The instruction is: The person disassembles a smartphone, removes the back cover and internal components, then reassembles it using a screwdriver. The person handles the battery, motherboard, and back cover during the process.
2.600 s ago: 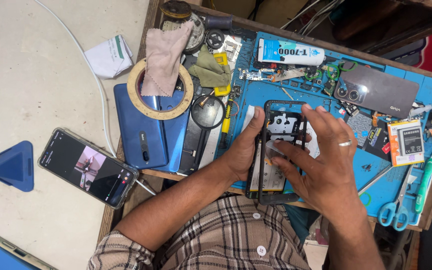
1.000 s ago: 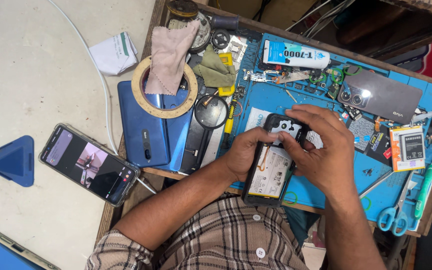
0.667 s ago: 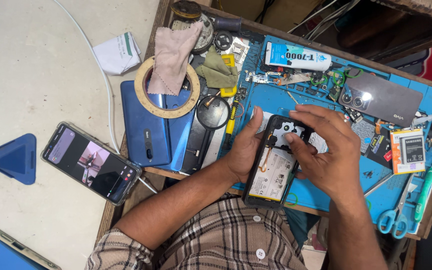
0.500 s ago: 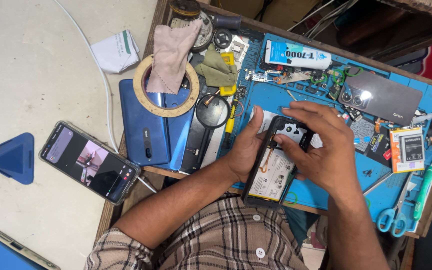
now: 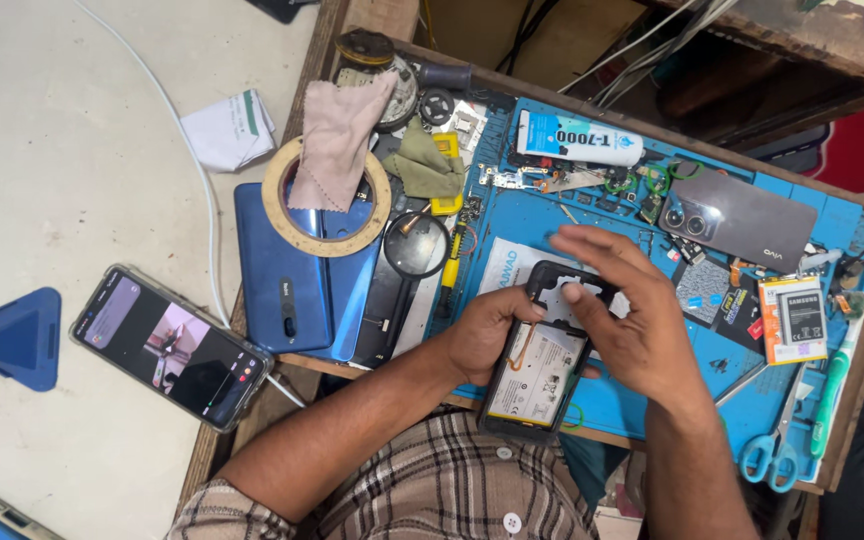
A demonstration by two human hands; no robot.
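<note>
1. Held in the left hand (image 5: 482, 335): an opened phone (image 5: 542, 360), back off, battery showing, lying over the near edge of the blue mat (image 5: 642, 400) on the tabletop (image 5: 252, 430).
2. Left grip closed round the phone's left edge, thumb pressed on the upper frame.
3. Right hand (image 5: 642, 330) spread over the phone's top right; fingers loose and partly open, gripping nothing that could be seen, one fingertip touching the frame by the camera end.
4. Left of the phone: a magnifier (image 5: 415, 245) and a yellow-handled tool (image 5: 449, 270), just beside each other.
5. Further left: a blue phone (image 5: 287, 290) face down, with a tape ring (image 5: 327, 200) on top and a pink cloth (image 5: 337, 135) draped across the ring.
6. At the mat's far edge: a white glue tube (image 5: 577, 138); right of it, a grey back cover (image 5: 742, 215).
7. Near the right edge: a loose battery (image 5: 797, 320), scissors (image 5: 777, 450), a green toothbrush (image 5: 832, 385).
8. Off the mat, on the pale surface at left: a lit phone (image 5: 167, 345) and a blue triangular pick (image 5: 17, 335), well apart from both hands.
</note>
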